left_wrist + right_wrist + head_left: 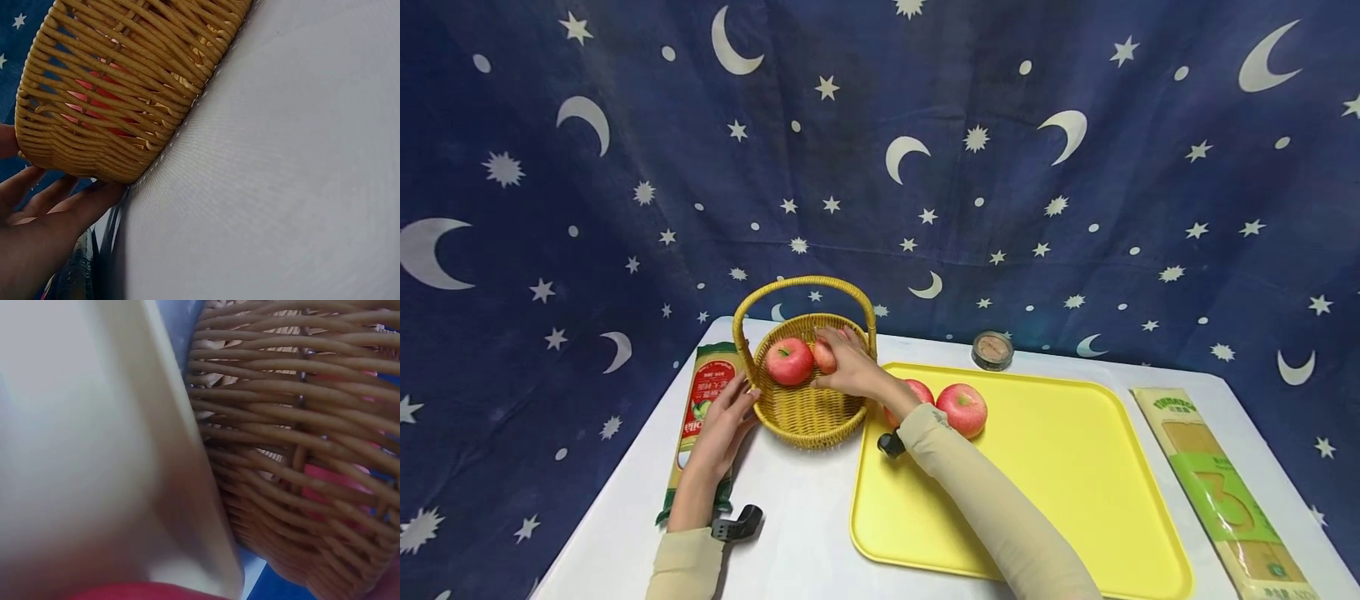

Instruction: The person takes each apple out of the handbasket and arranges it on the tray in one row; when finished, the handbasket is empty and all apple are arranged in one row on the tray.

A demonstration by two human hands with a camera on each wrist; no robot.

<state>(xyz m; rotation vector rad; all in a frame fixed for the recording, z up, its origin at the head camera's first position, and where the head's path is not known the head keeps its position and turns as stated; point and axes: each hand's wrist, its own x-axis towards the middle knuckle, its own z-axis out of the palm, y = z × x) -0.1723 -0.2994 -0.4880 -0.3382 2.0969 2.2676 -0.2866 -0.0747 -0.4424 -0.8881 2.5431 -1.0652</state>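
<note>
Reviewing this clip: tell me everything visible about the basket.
The basket is round, yellow-brown and openly woven, wicker by its look, with one tall arched handle. It stands upright on the white table, left of the yellow tray in the head view. Two apples are inside, the right hand gripping one; the left hand touches the basket's side.

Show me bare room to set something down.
Free: yellow tray, between right sleeve and right rim; white tabletop, between wicker basket, left hand and tray. Crowded: basket's far half, with two apples and the right hand; tray's far left corner, with two more apples.
</note>
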